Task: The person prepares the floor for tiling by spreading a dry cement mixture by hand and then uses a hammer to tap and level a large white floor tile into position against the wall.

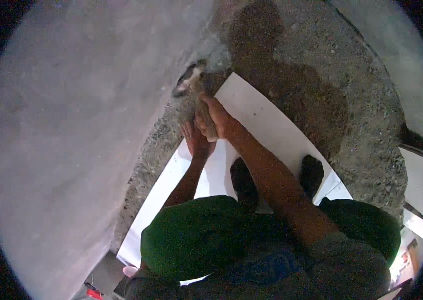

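Observation:
My right hand (215, 115) grips the wooden handle of a tool (205, 125), whose blurred dark-and-pale head (186, 80) is over gritty mortar at the foot of the grey wall; I cannot make out its exact type. Just below and left of it, my left hand (197, 141) has its fingers stretched out near the edge of a large white tile (259, 127), partly behind the right hand. My dark-socked feet (311, 172) are on that tile.
A smooth grey wall (61, 110) runs along the left. Rough gravelly ground (321, 60) surrounds the tile, with pale slabs (419, 175) at the right. A red object (94, 292) and a pink bowl-like item (129, 271) sit at the lower left.

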